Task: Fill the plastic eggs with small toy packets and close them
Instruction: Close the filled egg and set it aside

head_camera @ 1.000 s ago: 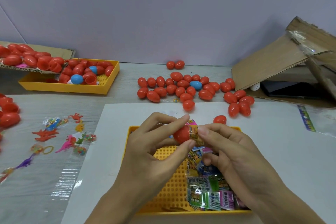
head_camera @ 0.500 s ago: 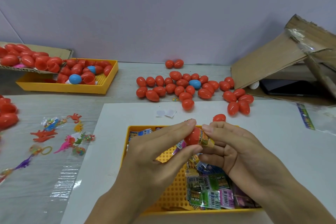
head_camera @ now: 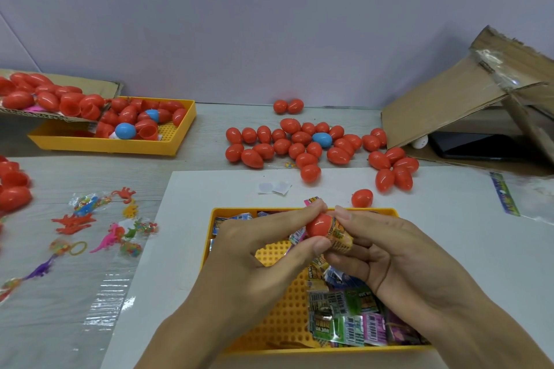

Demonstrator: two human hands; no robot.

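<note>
While left hand [head_camera: 257, 252] fingers pinch a red egg half [head_camera: 319, 225] and right hand [head_camera: 398, 252] grips a toy packet [head_camera: 340, 237] at its mouth, both sit above near yellow tray [head_camera: 299, 350] of packets [head_camera: 347, 320]; closed eggs [head_camera: 299, 144] lie far

This looks like a small packing place. The surface [head_camera: 209, 159] by a plain wall holds lots of red eggs [head_camera: 299, 144], yellow trays [head_camera: 114, 144] of them, toy packets [head_camera: 344, 320] and cardboard boxes [head_camera: 449, 105].
</note>
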